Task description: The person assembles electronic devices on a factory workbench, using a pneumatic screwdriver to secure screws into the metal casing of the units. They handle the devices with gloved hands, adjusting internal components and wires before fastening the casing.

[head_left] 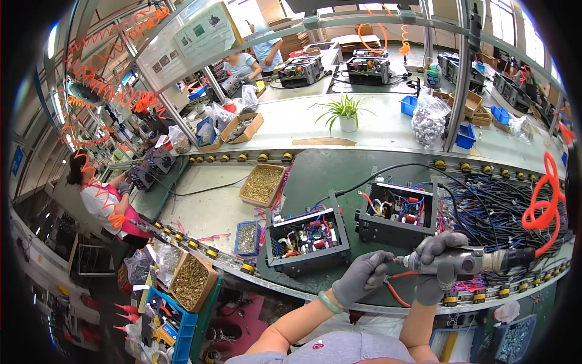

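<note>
The right hand (438,247), in a grey fabric glove, wraps round a silver-grey cylindrical metal air tool (468,262) above the green-topped desk (321,170), near its front edge. The left hand (362,279), gloved alike, pinches narrow beside the tip — perhaps steadying it; I cannot tell whether it holds anything. The tool's long axis lies nearly level, tip leftward — its orange plastic hose (554,182) leaves rightward, probably kept clear of the fingers.

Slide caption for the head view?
Gloved right hand grips a gray power tool, left hand at its tip, beside two open electronics units.
</note>
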Available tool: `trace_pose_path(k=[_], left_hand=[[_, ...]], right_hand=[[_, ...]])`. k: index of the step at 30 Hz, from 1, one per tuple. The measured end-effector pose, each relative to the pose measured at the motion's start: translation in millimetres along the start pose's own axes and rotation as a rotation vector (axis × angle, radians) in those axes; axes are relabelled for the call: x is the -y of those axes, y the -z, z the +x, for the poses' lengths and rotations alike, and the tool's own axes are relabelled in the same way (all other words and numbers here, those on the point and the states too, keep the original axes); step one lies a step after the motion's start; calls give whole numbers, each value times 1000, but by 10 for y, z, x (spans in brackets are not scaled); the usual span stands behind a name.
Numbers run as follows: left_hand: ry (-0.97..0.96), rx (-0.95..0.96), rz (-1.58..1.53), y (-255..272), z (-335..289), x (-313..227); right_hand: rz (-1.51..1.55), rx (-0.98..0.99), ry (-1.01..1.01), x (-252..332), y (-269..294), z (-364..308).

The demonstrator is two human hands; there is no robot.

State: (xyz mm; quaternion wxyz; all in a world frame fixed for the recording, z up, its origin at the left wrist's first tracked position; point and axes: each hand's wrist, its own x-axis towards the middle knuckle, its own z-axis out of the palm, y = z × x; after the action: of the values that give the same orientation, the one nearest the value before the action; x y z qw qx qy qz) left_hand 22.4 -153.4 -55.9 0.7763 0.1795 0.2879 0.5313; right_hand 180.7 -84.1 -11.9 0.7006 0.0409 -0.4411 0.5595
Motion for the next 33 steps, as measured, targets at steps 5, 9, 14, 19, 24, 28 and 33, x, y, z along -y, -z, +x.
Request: trace_pose_path(k=[5,9,14,19,24,28,33], left_hand=[[-24,-4,14,-17,24,25],[-158,-86,280,-114,17,90],[-331,-72,665,-245,105,-97],[-677,-373,2008,-100,579,-929],[-197,-280,2479,-33,1015,-1405],[-166,-163,2701,-123,1141,-1332],[-169,-144,2676,-383,1046,-1281]], right_hand=[[-70,-187,21,65,-140,-55],[-68,-189,4,161,-154,54],[-148,-474,16,160,-315,32],[-183,-498,75,339,-167,88],[-199,-451,-8,307,-201,13],[-186,-507,-40,346,-126,5],[-157,-570,-51,338,-15,14]])
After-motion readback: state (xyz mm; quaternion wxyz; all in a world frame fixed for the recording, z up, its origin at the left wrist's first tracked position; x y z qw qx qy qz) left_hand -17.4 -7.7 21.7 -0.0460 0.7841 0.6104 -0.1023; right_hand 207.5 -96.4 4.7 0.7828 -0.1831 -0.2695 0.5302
